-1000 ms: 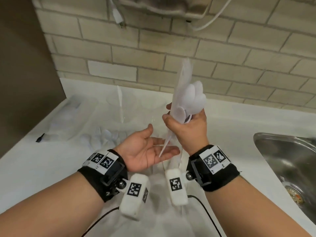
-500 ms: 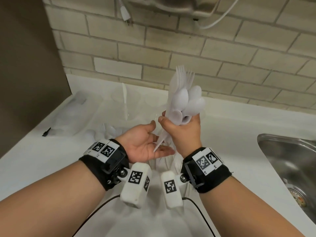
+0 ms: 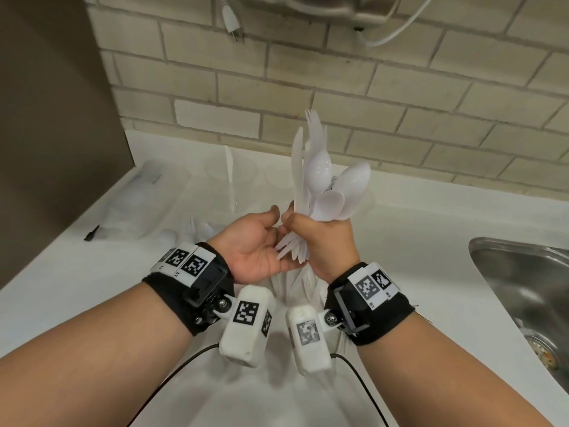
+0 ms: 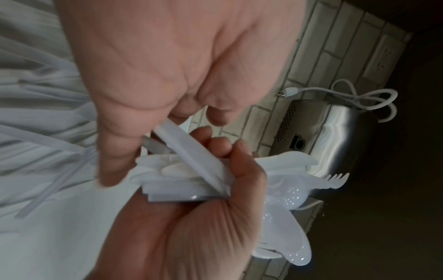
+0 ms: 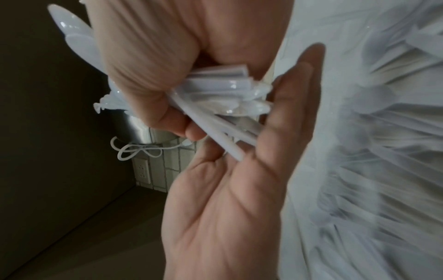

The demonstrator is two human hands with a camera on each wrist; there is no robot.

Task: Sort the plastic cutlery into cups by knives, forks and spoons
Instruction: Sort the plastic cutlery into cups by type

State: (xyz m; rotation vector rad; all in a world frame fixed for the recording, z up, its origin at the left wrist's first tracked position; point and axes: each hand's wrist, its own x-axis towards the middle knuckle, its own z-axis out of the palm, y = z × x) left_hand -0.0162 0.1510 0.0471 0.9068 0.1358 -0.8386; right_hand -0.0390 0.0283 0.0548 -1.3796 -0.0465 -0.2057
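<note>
My right hand (image 3: 326, 241) grips an upright bundle of white plastic cutlery (image 3: 323, 186), with spoon bowls, fork tines and a knife blade fanning out above the fist. My left hand (image 3: 261, 245) lies open, palm up, beside it, and the handle ends (image 5: 215, 89) touch its fingers. In the left wrist view the handle ends (image 4: 182, 181) poke out of the right fist (image 4: 191, 227) against my left fingers (image 4: 115, 147). Clear cups (image 3: 231, 177) stand at the back of the counter; one holds an upright knife (image 3: 228, 163).
More white cutlery lies in a pile (image 3: 292, 288) on the counter under my hands, and a few pieces (image 3: 197, 229) lie to the left. A clear plastic bag (image 3: 144, 198) lies at the far left. A steel sink (image 3: 523, 288) is at the right, a brick wall behind.
My left hand has closed in on the right one, so the handle ends now touch its fingers. The bundle has settled more upright in the right fist.
</note>
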